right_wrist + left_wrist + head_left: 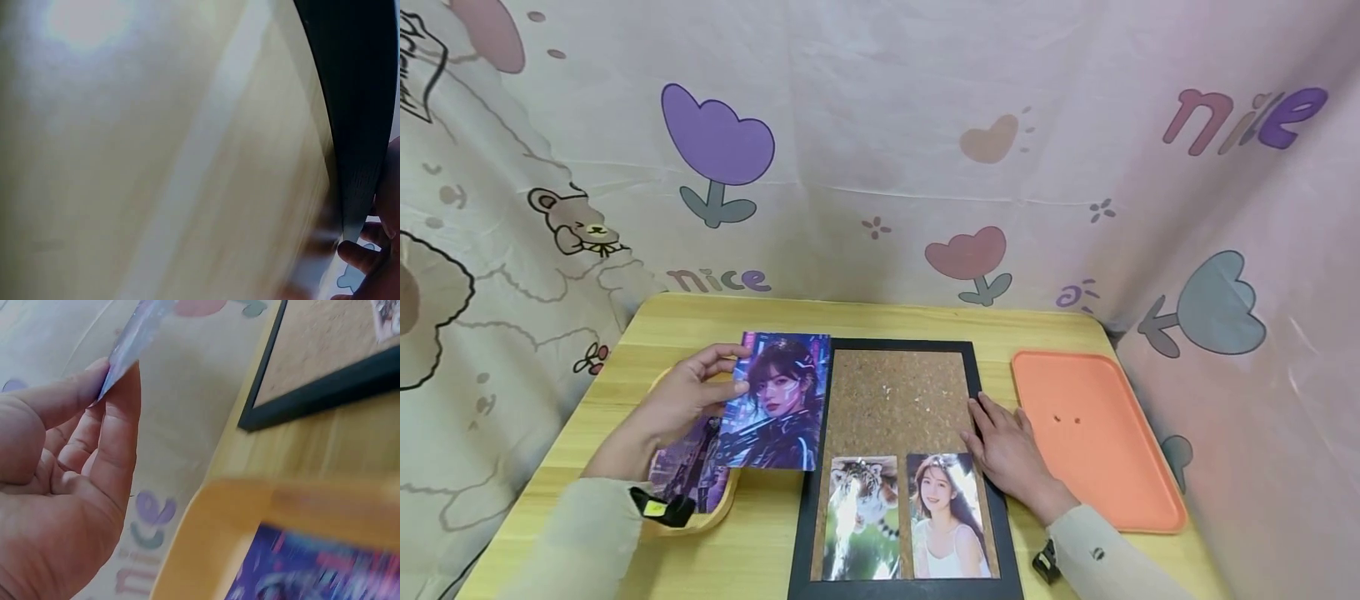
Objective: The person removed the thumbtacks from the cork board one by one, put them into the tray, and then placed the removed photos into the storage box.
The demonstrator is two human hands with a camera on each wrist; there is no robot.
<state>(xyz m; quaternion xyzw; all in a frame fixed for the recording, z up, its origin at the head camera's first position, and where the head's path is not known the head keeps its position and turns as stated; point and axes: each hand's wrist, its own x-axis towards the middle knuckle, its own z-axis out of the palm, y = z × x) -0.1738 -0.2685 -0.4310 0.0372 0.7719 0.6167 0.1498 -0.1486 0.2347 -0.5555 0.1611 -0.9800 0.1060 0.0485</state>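
Observation:
My left hand [688,396] pinches a photo card [778,408] by its left edge, thumb in front and fingers behind. The card has a purple-blue neon portrait and is raised beside the upper left of a black-framed cork board [898,400]. In the left wrist view the card [128,353] appears edge-on between thumb and fingers. My right hand [1011,450] rests on the board's right border with its fingers fairly straight. On the cork's lower half lie a tiger photo [861,517] and, to its right, a photo of a person in white [951,521].
Below my left forearm is a yellow tray [726,504] with another purple picture [700,475] in it. An orange tray [1101,467] with two tiny items lies at the right. A patterned cloth [865,167] hangs behind the wooden table [760,554].

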